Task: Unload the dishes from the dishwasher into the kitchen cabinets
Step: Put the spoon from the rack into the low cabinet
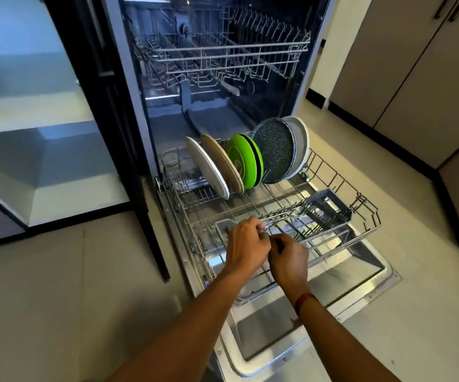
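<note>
The left hand (246,244) grips the handles of a cutlery bundle (283,215). The right hand (289,260) is curled just beside it, but its hold cannot be told. The bundle reaches far-right toward the cutlery basket (330,208) in the lower rack (360,230), above the open door (341,274). Plates (243,158) stand at the far side. The floor (57,271) is pale tile, with cabinets (415,78) on the right.

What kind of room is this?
Most likely a home kitchen: an open dishwasher with plates standing in its lower rack, cutlery gripped in the left hand, and tall cabinets alongside.
</note>
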